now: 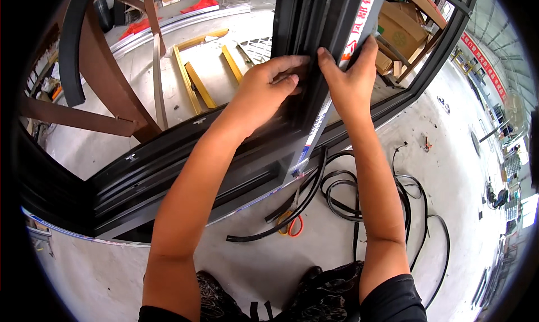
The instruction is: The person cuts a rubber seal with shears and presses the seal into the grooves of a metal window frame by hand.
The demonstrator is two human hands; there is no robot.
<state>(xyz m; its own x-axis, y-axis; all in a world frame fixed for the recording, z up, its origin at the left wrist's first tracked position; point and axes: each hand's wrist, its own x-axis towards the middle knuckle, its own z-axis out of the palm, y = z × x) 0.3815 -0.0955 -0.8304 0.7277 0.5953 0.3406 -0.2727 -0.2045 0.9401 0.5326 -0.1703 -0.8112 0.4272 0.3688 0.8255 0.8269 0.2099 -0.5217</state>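
A large black window frame (233, 165) stands in front of me, its upright profile (314, 24) rising between my hands. My right hand (353, 80) grips this upright, thumb along its dark face and fingers round the edge with the printed protective film (361, 21). At the grooved left side, my left hand (266, 89) is closed, thumb close to the forefinger and fingertips against the groove. What those fingertips hold, if anything, is hidden. Below, black rubber sealing strip (334, 195) lies in loose loops on the floor, beside scissors with orange-red handles (291, 224).
Brown metal frame pieces (112, 69) stand at the left. Beyond the window frame, yellow bars (199, 86) and long pale profiles (185, 21) lie on the floor. Cardboard boxes (401, 33) are stacked at the back right. A red banner (483, 64) hangs far right.
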